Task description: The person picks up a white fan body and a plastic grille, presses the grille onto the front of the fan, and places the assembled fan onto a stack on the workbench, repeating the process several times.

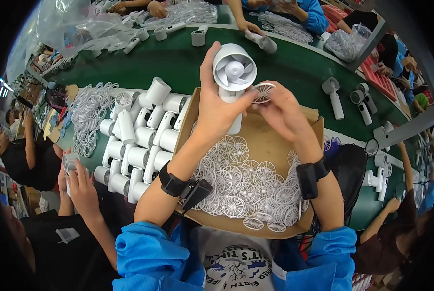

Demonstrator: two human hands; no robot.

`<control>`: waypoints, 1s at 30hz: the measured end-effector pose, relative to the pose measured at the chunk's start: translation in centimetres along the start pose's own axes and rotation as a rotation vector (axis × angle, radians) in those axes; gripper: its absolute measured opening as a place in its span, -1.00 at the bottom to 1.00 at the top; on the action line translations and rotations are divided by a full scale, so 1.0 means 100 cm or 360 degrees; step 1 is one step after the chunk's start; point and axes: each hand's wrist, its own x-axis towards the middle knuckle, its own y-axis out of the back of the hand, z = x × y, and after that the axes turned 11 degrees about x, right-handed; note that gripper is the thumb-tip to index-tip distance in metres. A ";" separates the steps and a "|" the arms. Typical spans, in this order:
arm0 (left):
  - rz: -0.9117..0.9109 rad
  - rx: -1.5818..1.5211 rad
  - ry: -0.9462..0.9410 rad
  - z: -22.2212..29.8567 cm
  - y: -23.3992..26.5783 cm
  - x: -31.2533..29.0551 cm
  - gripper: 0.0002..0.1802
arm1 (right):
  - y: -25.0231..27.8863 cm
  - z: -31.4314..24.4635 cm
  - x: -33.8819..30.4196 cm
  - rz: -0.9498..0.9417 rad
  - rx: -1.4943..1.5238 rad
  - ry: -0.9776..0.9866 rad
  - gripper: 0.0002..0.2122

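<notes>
My left hand (216,99) is wrapped round a white handheld fan (235,68), its round head facing up with the blades uncovered. In my right hand (282,109), a round white fan grille (264,93) is pinched between the fingers, just right of the fan head and apart from its rim. Below both hands sits an open cardboard box (270,143), with many loose white grilles (234,206) heaped in its near part. Part of the fan's handle is hidden by my left hand.
Stacked white fans (137,157) stand left of the box, beside piled white rings (88,116). A green conveyor belt (294,63) runs across the far side, carrying several fans (334,94). Co-workers' hands (251,29) work opposite; another person's hand (81,186) is at left.
</notes>
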 end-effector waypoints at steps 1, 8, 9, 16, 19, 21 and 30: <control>-0.0009 0.0003 0.0024 0.001 0.002 0.002 0.05 | -0.002 -0.008 -0.001 0.0041 0.0110 -0.0170 -0.73; -0.0119 -0.0023 0.0215 -0.003 0.008 0.006 -0.04 | 0.008 -0.011 -0.001 -0.0168 0.0117 -0.0371 -0.58; -0.0024 -0.0037 0.0307 -0.005 0.006 0.005 -0.06 | 0.005 -0.006 0.001 -0.0018 -0.0070 -0.0175 -0.61; -0.0047 0.0009 0.0607 -0.021 0.002 0.000 -0.11 | -0.012 0.009 -0.002 0.0059 -0.1876 0.0799 -0.73; -0.0059 -0.0072 0.0519 -0.021 0.004 0.000 -0.12 | -0.019 0.009 -0.003 0.0115 -0.1942 0.0790 -0.80; -0.0070 -0.0023 0.0423 -0.024 0.006 0.001 -0.12 | -0.015 0.009 -0.003 0.0091 -0.1897 0.0742 -0.81; -0.0097 0.0040 0.0607 -0.017 0.004 0.001 -0.12 | -0.019 -0.004 -0.005 0.0131 -0.1967 0.0829 -0.81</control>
